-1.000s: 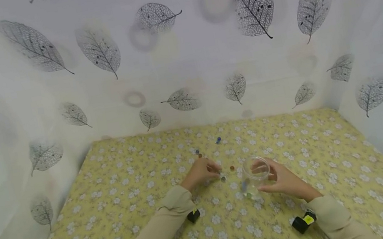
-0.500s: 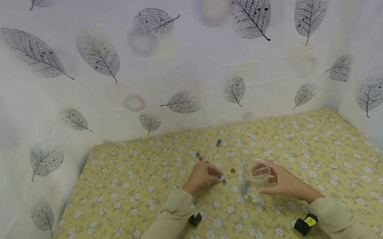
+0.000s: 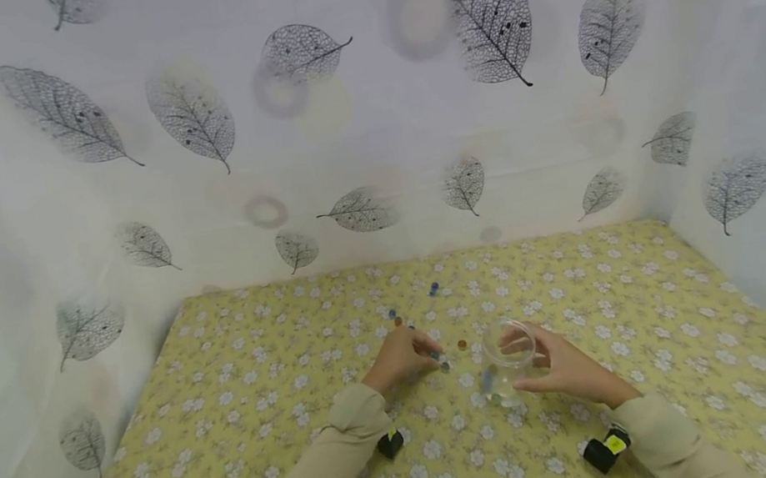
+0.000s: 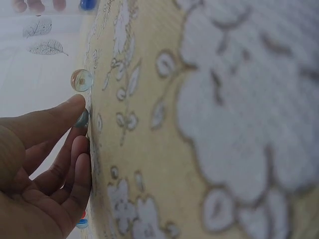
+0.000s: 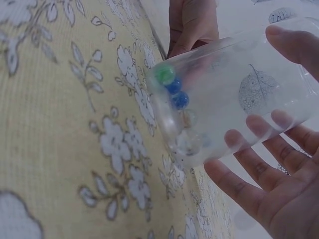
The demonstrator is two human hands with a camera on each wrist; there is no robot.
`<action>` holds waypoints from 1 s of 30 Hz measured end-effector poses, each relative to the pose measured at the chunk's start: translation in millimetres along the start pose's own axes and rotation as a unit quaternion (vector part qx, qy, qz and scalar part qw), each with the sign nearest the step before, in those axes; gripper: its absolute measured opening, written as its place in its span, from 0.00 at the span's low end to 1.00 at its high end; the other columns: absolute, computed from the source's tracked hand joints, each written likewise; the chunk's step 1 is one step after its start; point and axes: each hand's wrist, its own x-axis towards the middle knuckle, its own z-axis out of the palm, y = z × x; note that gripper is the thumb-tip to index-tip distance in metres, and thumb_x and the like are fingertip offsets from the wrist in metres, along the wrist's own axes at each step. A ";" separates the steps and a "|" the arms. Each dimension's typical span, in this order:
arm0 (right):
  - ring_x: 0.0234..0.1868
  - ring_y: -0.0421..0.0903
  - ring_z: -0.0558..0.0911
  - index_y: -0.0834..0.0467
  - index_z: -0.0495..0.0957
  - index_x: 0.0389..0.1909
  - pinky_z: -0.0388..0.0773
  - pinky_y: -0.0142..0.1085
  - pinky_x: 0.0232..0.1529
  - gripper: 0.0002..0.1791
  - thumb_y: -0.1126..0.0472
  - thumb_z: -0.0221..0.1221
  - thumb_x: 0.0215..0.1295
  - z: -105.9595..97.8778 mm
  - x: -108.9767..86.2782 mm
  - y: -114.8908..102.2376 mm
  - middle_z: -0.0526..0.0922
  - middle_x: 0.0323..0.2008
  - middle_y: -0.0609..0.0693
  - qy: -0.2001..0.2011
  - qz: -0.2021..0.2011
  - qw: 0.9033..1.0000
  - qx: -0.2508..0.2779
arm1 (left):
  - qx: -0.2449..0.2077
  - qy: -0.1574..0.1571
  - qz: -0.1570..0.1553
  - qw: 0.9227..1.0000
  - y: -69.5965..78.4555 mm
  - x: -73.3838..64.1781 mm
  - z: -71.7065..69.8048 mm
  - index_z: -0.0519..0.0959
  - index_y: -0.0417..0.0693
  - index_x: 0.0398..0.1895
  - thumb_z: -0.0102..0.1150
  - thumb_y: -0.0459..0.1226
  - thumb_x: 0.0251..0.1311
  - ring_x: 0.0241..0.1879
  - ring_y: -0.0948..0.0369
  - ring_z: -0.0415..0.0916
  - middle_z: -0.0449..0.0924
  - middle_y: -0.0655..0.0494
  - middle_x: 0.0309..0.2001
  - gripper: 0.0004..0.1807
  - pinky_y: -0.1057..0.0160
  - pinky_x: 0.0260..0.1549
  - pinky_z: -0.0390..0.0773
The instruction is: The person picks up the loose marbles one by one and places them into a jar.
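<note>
The left hand [image 3: 401, 355] pinches a bluish marble [image 4: 82, 119] in a narrow grip at the tabletop [image 3: 259, 361], just beside a clear marble [image 4: 81, 80], while the right hand [image 3: 566, 369], its grip wider, holds a transparent jar [image 3: 503, 378] with green and blue marbles [image 5: 180, 100] inside.

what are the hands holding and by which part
The right hand holds the clear jar around its side wall; the left hand pinches a teal marble on opposite sides.
</note>
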 end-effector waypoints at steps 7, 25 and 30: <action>0.59 0.64 0.70 0.59 0.60 0.65 0.74 0.52 0.55 0.36 0.59 0.64 0.58 -0.6 3.6 0.7 0.68 0.59 0.61 0.000 0.002 1.000 0.003 | -0.006 0.013 -0.012 1.000 -5.2 3.2 1.9 0.86 0.48 0.32 0.70 0.33 0.48 0.29 0.65 0.76 0.84 0.54 0.33 0.07 0.67 0.30 0.78; 0.59 0.47 0.74 0.60 0.60 0.65 0.77 0.43 0.53 0.37 0.59 0.65 0.57 1.9 -1.6 -0.6 0.70 0.59 0.59 -0.002 0.034 0.999 0.002 | -0.022 0.015 -0.021 0.999 -5.4 -1.0 6.9 0.86 0.48 0.30 0.70 0.32 0.48 0.29 0.64 0.75 0.84 0.55 0.32 0.05 0.65 0.31 0.78; 0.58 0.46 0.74 0.60 0.60 0.65 0.77 0.43 0.54 0.36 0.60 0.65 0.57 -0.3 1.3 -2.3 0.69 0.59 0.59 -0.002 0.028 1.000 0.008 | -0.018 0.012 -0.032 0.999 -3.8 1.5 1.8 0.86 0.49 0.31 0.69 0.33 0.49 0.28 0.64 0.75 0.83 0.56 0.31 0.05 0.66 0.30 0.78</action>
